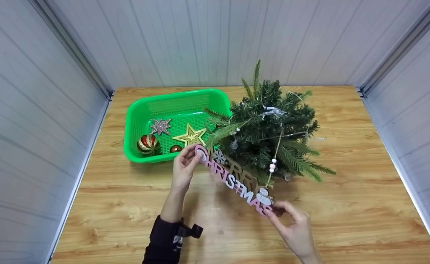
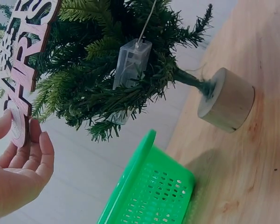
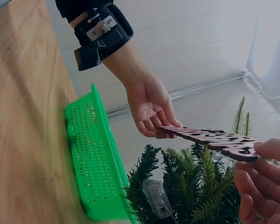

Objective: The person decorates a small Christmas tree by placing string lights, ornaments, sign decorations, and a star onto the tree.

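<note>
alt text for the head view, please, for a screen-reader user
A person's left hand and right hand pinch opposite ends of a slanted "CHRISTMAS" sign in front of a small artificial Christmas tree. Beside the tree, on a wood-grain tabletop, a green perforated basket holds a glittery star, a gold star, a striped bauble and a smaller bauble.

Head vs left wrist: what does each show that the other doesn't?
Head only: the right hand pinching the lower end of the sign, plus the silvery star, gold star and striped ball in the basket.

Left wrist only: the tree's round base on the table and the bare stem above it.

Both: the left hand holding one end of the Christmas sign, the tree, the green basket and the wood-grain table.
</note>
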Action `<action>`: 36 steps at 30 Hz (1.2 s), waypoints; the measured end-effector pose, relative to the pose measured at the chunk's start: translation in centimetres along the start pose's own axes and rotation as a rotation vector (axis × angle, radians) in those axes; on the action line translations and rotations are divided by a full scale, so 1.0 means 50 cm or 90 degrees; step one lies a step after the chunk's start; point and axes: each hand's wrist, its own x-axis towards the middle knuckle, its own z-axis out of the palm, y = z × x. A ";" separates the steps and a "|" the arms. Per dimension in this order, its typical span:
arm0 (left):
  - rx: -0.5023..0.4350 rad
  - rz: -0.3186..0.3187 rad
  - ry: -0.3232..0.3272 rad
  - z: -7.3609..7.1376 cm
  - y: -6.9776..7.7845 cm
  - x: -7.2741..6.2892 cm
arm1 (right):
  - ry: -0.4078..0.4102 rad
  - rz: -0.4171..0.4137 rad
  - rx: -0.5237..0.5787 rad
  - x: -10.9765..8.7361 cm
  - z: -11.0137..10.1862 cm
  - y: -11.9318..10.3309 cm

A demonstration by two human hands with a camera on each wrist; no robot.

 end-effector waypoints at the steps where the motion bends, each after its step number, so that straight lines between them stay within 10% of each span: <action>1: -0.002 -0.002 0.003 0.000 0.001 -0.001 | -0.002 -0.002 0.005 0.000 0.000 0.000; 16: 0.017 0.031 0.045 -0.012 -0.004 -0.012 | -0.037 -0.001 0.083 0.002 -0.011 0.006; 24: 0.344 0.150 0.121 -0.083 -0.042 -0.042 | 0.092 0.015 0.277 -0.022 -0.072 0.076; 29: 0.547 0.234 0.175 -0.152 -0.038 -0.033 | 0.179 0.026 0.075 -0.039 -0.118 0.203; 36: 0.689 0.201 0.215 -0.234 0.001 0.058 | 0.045 0.201 -0.291 -0.086 -0.162 0.376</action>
